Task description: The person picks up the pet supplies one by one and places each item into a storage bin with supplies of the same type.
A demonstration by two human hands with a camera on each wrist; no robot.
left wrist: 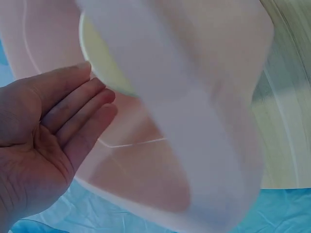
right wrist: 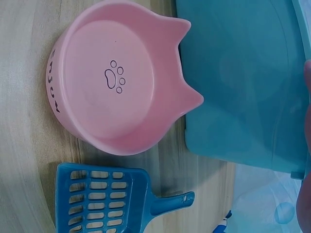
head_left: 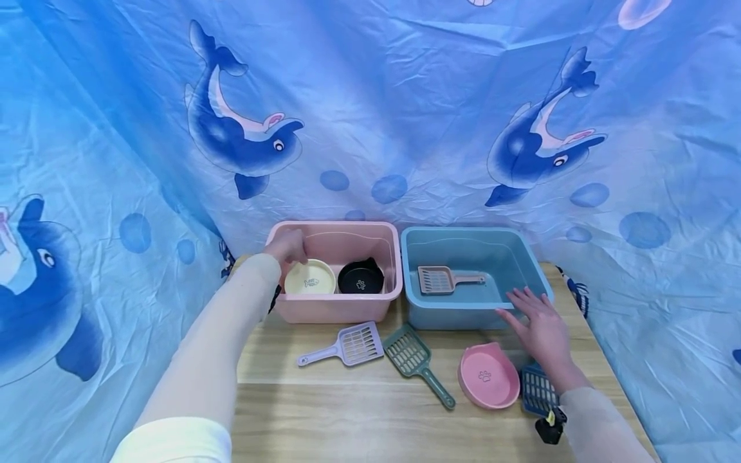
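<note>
My left hand (head_left: pixel 289 246) reaches over the left end of the pink bin (head_left: pixel 327 312). Its fingers are straight and close together, with fingertips right at the edge of the cream pet bowl (head_left: pixel 311 278), as the left wrist view shows. Beside that bowl in the bin lies a black cat-eared bowl (head_left: pixel 361 278). My right hand (head_left: pixel 544 331) spreads its fingers over the front right rim of the blue bin (head_left: pixel 451 316) and grips nothing. Inside the blue bin lies a pinkish litter scoop (head_left: pixel 438 281).
On the table in front of the bins lie a lilac litter scoop (head_left: pixel 359 344) and a green scoop (head_left: pixel 410 352). A pink cat-eared bowl (right wrist: pixel 109 77) and a dark blue scoop (right wrist: pixel 99 199) sit near my right forearm. A dolphin-print curtain (head_left: pixel 370 116) hangs behind.
</note>
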